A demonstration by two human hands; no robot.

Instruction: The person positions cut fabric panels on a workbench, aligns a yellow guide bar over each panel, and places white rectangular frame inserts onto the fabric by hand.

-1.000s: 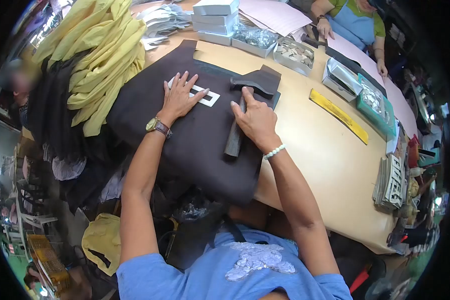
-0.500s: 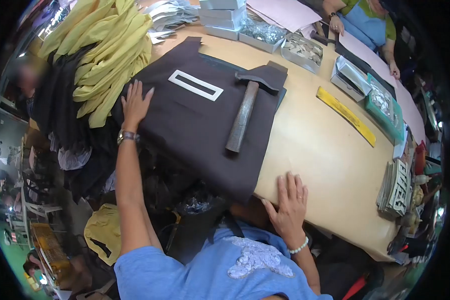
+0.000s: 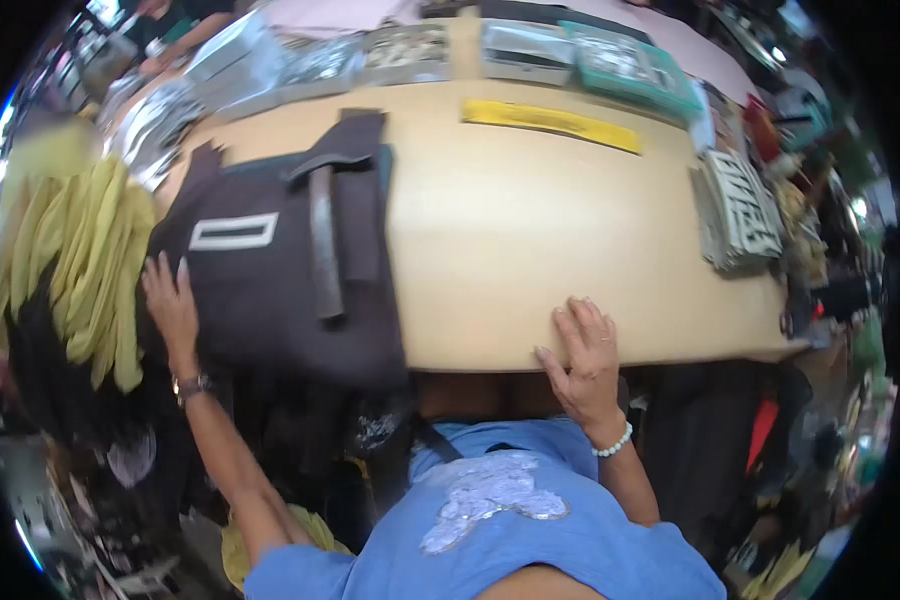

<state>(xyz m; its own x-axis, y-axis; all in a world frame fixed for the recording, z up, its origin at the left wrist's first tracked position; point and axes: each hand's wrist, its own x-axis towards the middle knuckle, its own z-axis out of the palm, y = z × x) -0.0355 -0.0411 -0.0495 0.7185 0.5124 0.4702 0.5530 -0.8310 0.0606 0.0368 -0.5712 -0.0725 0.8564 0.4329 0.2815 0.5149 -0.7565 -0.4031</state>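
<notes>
Possibly, in the head view, the dark folded cloth (image 3: 260,315) at nine o'clock could skew if the left hand (image 3: 174,315), fingers spread and unclenched at its edge, tugged; the loose wooden-handled metal hammer (image 3: 325,240) and flat white rectangular frame (image 3: 232,243) on it might slip. The right hand (image 3: 590,375), at four o'clock, grasps nothing, fingers extended on the pale tabletop (image 3: 500,250). Blur softens fingertips; the cloth's underside is hidden; a person (image 3: 185,38) towards eleven o'clock is cut off.
</notes>
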